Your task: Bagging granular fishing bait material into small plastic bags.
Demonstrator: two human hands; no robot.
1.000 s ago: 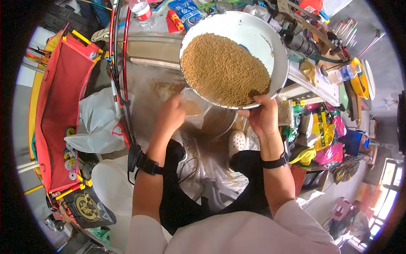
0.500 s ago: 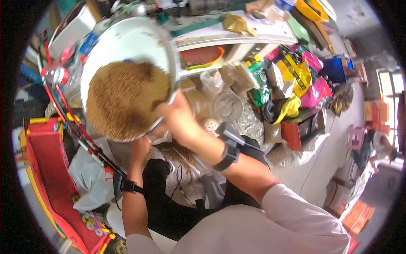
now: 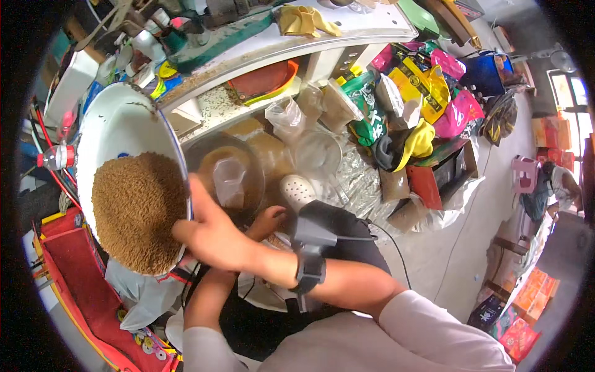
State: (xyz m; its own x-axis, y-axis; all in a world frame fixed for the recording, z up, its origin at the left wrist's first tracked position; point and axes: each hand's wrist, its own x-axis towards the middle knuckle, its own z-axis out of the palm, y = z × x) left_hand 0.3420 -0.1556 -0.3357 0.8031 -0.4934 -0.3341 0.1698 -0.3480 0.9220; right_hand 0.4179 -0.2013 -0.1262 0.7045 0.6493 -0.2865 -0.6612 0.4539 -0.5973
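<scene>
White enamel, blue at the rim, makes the big basin (image 3: 124,133) that we hold tilted, and we take it as our landmark. Brown grain (image 3: 139,214) has slid down into the basin's lower half and lies heaped against the low edge, while the upper half shows bare white. Our right hand (image 3: 207,235) is clenched on the rim at the basin's lower right edge, thumb lying over it, with a black wristband (image 3: 310,270) behind it on the forearm. Our left hand (image 3: 268,222) reaches in below and to the right of the basin; its fingers are curled, but we cannot tell whether they grasp anything, since the right arm crosses in front. Just right of the basin sits a round metal bowl (image 3: 224,170) with a clear plastic bag (image 3: 230,181) in it, and further right a white clog (image 3: 299,191) rests on the crinkled silver sheet (image 3: 356,177). Above the basin runs the pale counter (image 3: 279,43) with a yellow cloth (image 3: 304,20) on it. We judge the work well short of done: the grain is gathered at the low edge as if ready to go over, yet all of it looks to be in the basin and none is seen falling from the rim
</scene>
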